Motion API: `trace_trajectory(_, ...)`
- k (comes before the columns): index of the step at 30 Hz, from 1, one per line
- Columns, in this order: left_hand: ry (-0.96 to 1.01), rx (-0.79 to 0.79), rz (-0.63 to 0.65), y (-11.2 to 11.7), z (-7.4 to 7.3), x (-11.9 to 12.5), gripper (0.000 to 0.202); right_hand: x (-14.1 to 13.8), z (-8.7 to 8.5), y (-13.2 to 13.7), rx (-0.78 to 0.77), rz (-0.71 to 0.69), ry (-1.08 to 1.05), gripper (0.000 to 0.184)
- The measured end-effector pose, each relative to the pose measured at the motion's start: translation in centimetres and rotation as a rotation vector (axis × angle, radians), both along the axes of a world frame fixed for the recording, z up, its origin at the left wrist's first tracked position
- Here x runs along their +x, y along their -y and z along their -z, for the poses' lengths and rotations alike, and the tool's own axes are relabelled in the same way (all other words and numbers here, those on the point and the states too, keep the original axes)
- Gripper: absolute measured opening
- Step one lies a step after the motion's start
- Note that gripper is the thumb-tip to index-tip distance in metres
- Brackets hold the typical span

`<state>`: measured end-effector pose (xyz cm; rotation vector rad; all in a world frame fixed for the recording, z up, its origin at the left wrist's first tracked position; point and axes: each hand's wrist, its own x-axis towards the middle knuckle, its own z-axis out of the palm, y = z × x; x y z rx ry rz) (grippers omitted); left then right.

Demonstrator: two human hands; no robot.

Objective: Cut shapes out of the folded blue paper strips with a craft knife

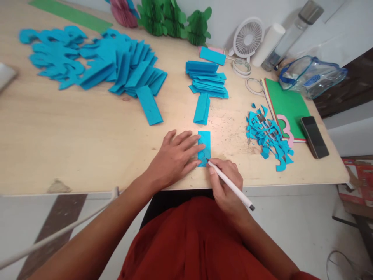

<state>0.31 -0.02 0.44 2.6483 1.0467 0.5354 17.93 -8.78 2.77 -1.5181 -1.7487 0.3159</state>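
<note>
A small folded blue paper strip (204, 140) lies near the front edge of the wooden table (87, 147). My left hand (175, 155) rests flat on the table with fingers spread, its fingertips pressing the strip's left side. My right hand (225, 186) is closed around a white pen (233, 186), whose tip touches the lower part of the strip where a curved line is drawn. Another folded blue strip (202, 109) lies just beyond it.
A stack of folded blue strips (207, 79) sits behind. A large spread of cut blue pieces (96, 64) fills the left. Blue scraps (268, 134), green card (287, 105), a phone (314, 137), tape rolls (241, 67), a fan (248, 37) and a clear pouch (311, 76) are at the right.
</note>
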Motion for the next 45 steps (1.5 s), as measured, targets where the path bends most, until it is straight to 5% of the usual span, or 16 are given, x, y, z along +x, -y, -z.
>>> trace_trajectory(21,-0.011,0.013,0.016,0.1,-1.0,-0.1,0.034,-0.3,1.0,-0.3,0.178,-0.048,0.131,0.024)
trace_trajectory(45,-0.021,-0.003,0.011,0.2,-0.9,-0.3,0.033,-0.3,0.9,-2.1,0.139,-0.103,0.261,0.025)
